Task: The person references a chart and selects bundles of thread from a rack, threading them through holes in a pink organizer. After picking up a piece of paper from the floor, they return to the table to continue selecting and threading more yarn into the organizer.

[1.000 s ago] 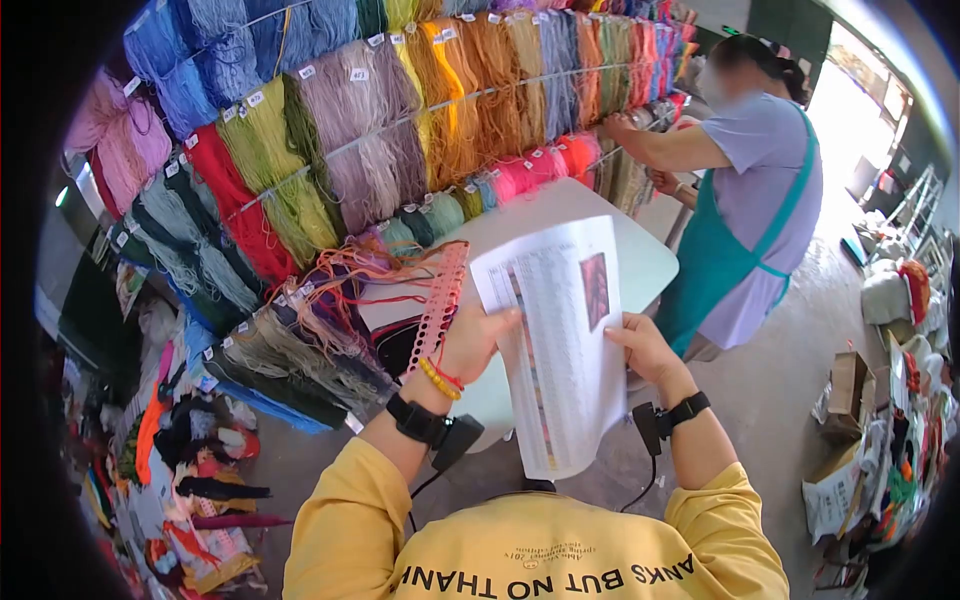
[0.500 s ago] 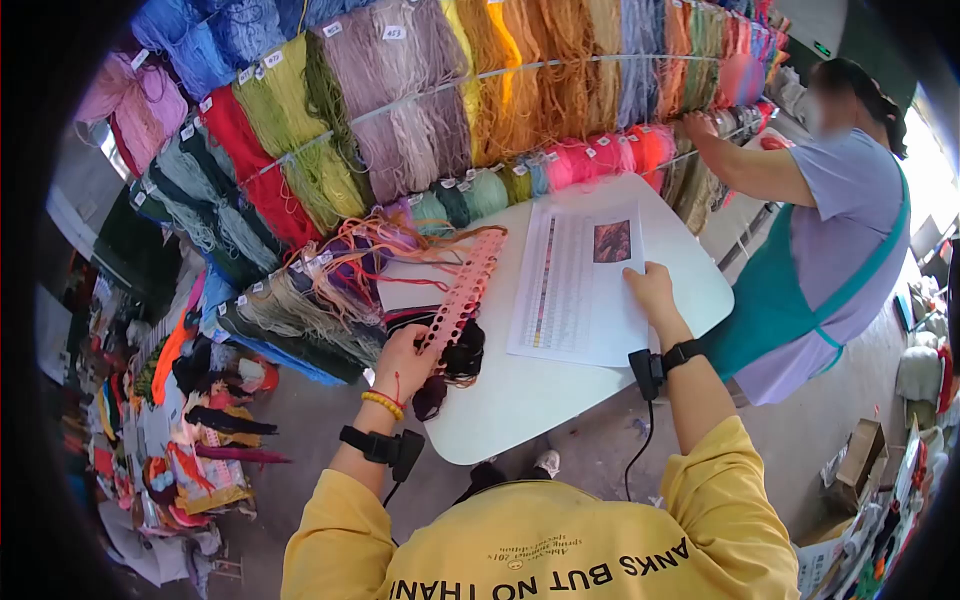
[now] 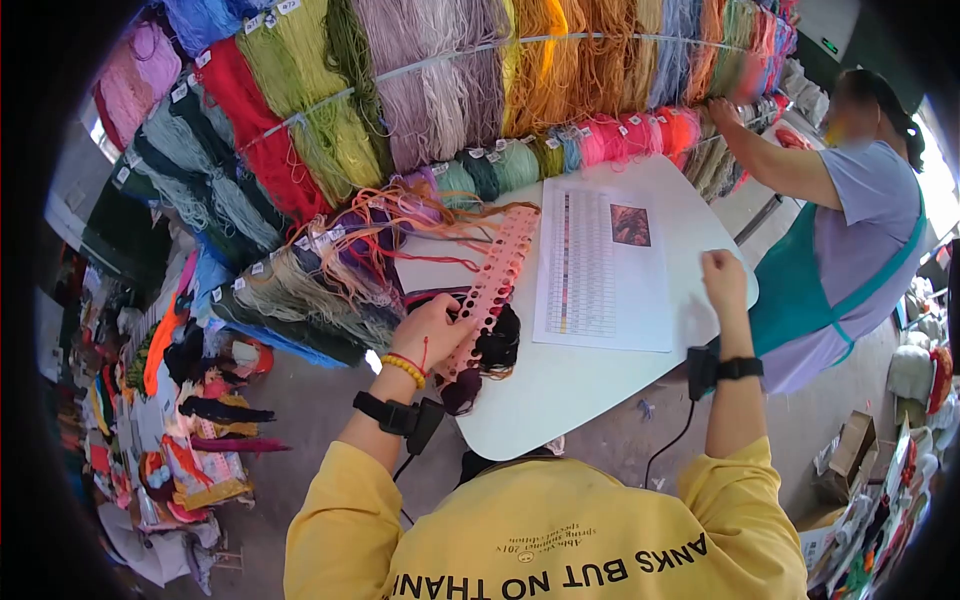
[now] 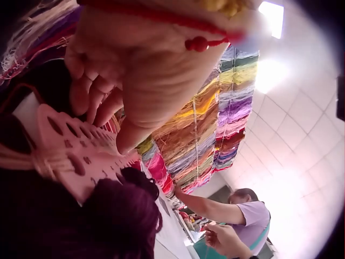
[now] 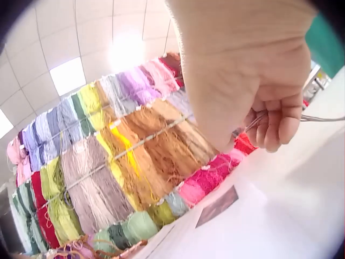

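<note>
My left hand point(image 3: 432, 332) pinches the lower edge of a pink card with rows of holes point(image 3: 497, 270). In the left wrist view its thumb lies over the card point(image 4: 89, 154), fingers tucked behind. Orange and red strands point(image 3: 425, 225) trail from its upper end, and dark thread bundles point(image 3: 497, 342) hang along its side. My right hand point(image 3: 722, 280) is raised near the table's right side, fingers curled. Thin grey strands point(image 5: 323, 118) pass by its fingers in the right wrist view; I cannot tell their kind. A printed colour chart point(image 3: 600, 290) lies flat between the hands.
Labelled thread skeins point(image 3: 570, 80) hang on a rack behind the white table point(image 3: 560, 400). Another person point(image 3: 850, 230) in a teal apron works at the rack to the right. Loose yarn heaps point(image 3: 190, 420) lie at left; a cardboard box point(image 3: 850, 450) stands at right.
The chart, held up in both hands at first, has come down flat on the table. My left hand has taken hold of the pink card; my right has left the chart and moved right.
</note>
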Available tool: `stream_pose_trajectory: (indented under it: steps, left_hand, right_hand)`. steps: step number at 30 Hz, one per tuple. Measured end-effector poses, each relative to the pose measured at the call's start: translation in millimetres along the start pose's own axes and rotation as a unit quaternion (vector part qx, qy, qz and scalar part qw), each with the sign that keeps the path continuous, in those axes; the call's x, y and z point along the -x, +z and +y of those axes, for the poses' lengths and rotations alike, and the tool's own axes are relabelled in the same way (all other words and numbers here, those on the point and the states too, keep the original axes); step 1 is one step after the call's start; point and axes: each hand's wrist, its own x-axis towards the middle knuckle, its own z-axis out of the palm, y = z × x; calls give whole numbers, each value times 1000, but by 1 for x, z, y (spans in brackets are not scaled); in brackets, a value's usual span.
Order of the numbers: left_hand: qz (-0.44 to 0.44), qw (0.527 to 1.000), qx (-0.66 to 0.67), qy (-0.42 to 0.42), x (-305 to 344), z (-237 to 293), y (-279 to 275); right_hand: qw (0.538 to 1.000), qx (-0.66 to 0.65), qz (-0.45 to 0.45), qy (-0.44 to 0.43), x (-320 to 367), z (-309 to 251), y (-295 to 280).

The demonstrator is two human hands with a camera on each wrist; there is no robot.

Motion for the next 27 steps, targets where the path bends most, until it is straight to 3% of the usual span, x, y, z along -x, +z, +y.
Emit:
stream_pose_trajectory:
  steps: [2, 4, 6, 9, 11, 16, 19, 22, 27]
  left_hand:
    - [-12, 1000, -1, 22, -10, -1, -6]
    - [1, 997, 16, 76, -28, -4, -7]
    - [21, 991, 41, 125, -52, -7, -4]
    - [1, 982, 112, 153, -96, -4, 7]
    - [-19, 980, 119, 161, -114, 7, 6]
    - [-55, 981, 66, 172, -117, 29, 12]
    - [-132, 976, 23, 171, -109, 40, 9]
    - [-143, 974, -14, 178, -106, 41, 17]
    - [-163, 945, 176, 224, -100, 21, 33]
  right_hand:
    - [973, -206, 8, 106, 25, -23, -38]
    - [940, -326, 34, 96, 50, -52, -58]
    - [933, -354, 3, 62, 70, -89, -57]
    - [904, -404, -133, 50, 101, -142, -21]
    - [893, -398, -199, 66, 121, -171, 12]
    - [859, -422, -261, 126, 149, -194, 69]
    - [868, -405, -259, 124, 154, -196, 80]
    - [887, -365, -253, 129, 154, -201, 85]
    - [924, -294, -224, 95, 154, -200, 96]
